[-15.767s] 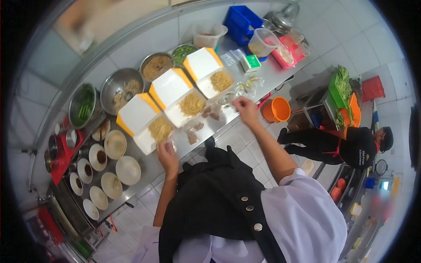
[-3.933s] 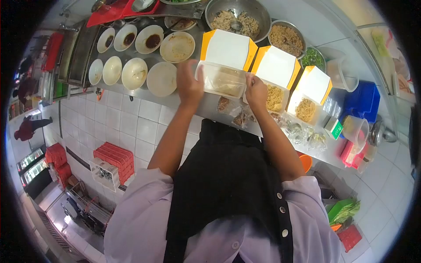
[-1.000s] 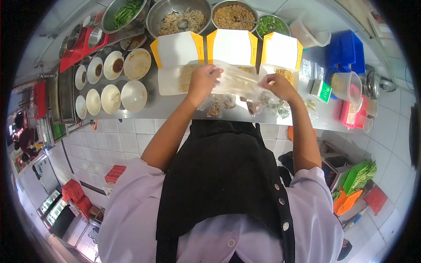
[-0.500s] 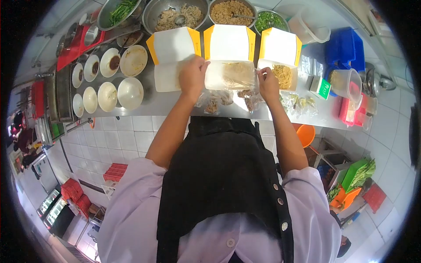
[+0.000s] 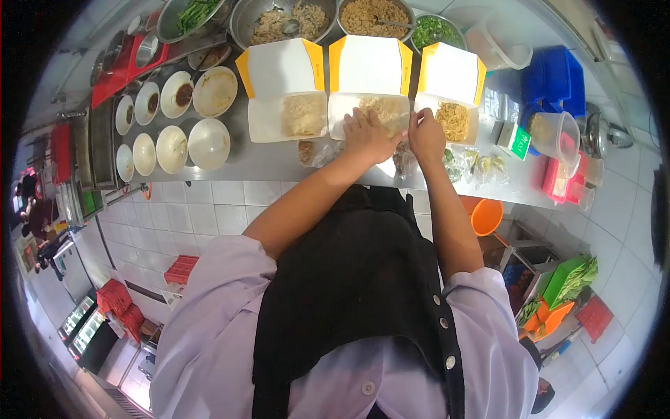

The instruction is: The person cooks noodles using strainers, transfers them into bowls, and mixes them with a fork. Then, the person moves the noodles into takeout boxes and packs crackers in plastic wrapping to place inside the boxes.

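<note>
Three white and yellow takeaway boxes stand in a row with lids raised: a left box [image 5: 262, 123], a middle box [image 5: 338, 126] and a right box [image 5: 426, 105]. Each contains noodles. My left hand [image 5: 370, 137] lies over the front of the middle box with fingers apart, partly covering its noodles [image 5: 384, 107]. At that box's right edge, my right hand [image 5: 425, 137] is closed with fingertips together; what they pinch is too small to make out. Small plastic bags of food [image 5: 403, 162] lie in front of the boxes, partly hidden by my hands.
Used bowls [image 5: 209, 144] stand in two rows at the left. Behind the boxes are metal bowls of shredded food [image 5: 307, 22], minced food [image 5: 373, 17] and chopped greens [image 5: 436, 33]. A green and white carton [image 5: 518, 141], clear tub [image 5: 560, 140] and blue bin [image 5: 551, 77] sit at right.
My left hand has moved right from the left box to the middle box, its fingers now spread. Noodles in the left box have come into view. My right hand stays near the middle box's edge.
</note>
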Action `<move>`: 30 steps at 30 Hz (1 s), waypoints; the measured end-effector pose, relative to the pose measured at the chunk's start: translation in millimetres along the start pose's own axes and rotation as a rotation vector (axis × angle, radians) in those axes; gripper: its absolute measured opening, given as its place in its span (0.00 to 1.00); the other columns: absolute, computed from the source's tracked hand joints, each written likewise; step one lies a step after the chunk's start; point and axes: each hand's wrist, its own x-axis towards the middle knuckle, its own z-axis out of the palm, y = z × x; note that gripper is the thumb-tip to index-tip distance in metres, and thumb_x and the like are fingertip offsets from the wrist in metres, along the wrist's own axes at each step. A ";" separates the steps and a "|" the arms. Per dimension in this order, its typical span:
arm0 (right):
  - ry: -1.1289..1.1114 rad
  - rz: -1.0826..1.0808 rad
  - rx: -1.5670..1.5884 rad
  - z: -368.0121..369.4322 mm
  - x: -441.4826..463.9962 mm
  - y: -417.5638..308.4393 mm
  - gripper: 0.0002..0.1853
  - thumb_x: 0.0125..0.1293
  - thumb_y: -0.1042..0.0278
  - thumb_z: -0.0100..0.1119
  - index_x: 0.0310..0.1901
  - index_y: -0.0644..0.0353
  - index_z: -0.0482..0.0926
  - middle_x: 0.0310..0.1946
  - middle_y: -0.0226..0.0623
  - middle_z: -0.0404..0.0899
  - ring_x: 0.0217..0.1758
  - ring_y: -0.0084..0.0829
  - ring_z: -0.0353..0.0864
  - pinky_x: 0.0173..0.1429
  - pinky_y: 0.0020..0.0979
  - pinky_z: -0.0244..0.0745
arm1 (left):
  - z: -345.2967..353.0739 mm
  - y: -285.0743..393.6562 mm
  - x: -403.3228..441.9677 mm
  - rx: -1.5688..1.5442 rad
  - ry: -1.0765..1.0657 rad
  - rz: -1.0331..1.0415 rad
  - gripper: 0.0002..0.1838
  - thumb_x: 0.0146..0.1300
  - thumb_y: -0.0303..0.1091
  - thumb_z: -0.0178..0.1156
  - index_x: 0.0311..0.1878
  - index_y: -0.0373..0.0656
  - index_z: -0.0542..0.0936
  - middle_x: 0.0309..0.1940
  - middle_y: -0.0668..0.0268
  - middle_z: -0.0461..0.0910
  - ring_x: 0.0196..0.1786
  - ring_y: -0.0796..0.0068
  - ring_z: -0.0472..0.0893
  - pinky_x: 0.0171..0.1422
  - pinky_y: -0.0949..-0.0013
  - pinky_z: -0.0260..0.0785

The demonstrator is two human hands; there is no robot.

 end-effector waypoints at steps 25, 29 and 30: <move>-0.372 -0.145 1.004 -178.7 -11.0 60.5 0.22 0.80 0.53 0.67 0.62 0.63 0.84 0.43 0.24 0.81 0.48 0.19 0.80 0.55 0.29 0.77 | -81.2 127.4 -48.3 -0.985 0.237 0.695 0.09 0.79 0.30 0.66 0.54 0.36 0.88 0.44 0.65 0.90 0.42 0.78 0.84 0.53 0.72 0.77; -0.787 -0.034 0.864 -212.4 -2.1 112.1 0.23 0.77 0.56 0.71 0.64 0.64 0.85 0.55 0.33 0.91 0.53 0.21 0.87 0.64 0.27 0.78 | -87.3 131.3 -34.6 -1.026 0.119 0.704 0.12 0.82 0.27 0.61 0.61 0.39 0.88 0.45 0.67 0.89 0.39 0.82 0.80 0.49 0.75 0.76; -0.685 -0.070 0.887 -210.2 0.8 123.6 0.25 0.75 0.58 0.74 0.66 0.64 0.85 0.53 0.30 0.91 0.51 0.21 0.86 0.64 0.28 0.79 | -85.1 132.1 -31.1 -1.027 0.121 0.683 0.12 0.83 0.27 0.60 0.61 0.40 0.88 0.45 0.67 0.89 0.39 0.81 0.80 0.49 0.75 0.76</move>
